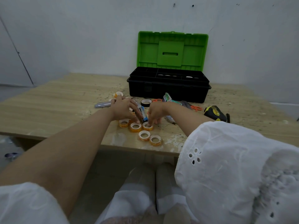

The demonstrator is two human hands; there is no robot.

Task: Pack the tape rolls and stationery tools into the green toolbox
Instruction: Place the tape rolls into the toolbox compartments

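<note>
Two bare hands reach over a pale wooden tabletop (48,101), speckled with dark flecks and white smears, pushed toward a plain grey-white wall (80,29). At the far edge stands the toolbox (169,88), black body, green lid (172,49) upright against the wall; pale round things show in its tray, too small to tell.

Near the front edge lie five small orange tape rolls; a sixth (118,94) sits farther back. The right hand (156,111) points down, fingertips bunched and dipped into the core of one roll (147,126); whether they grip it I cannot tell. The left hand (123,109) is spread, fingers apart, tips touching down just beside two rolls (124,123) (135,126). Two more (143,135) (155,140) lie closest to the front edge, untouched.

Behind the hands: a black tape roll (145,102), a grey cutter (103,104), orange scissors (196,108), a tape measure (215,112) toward the right edge.
</note>
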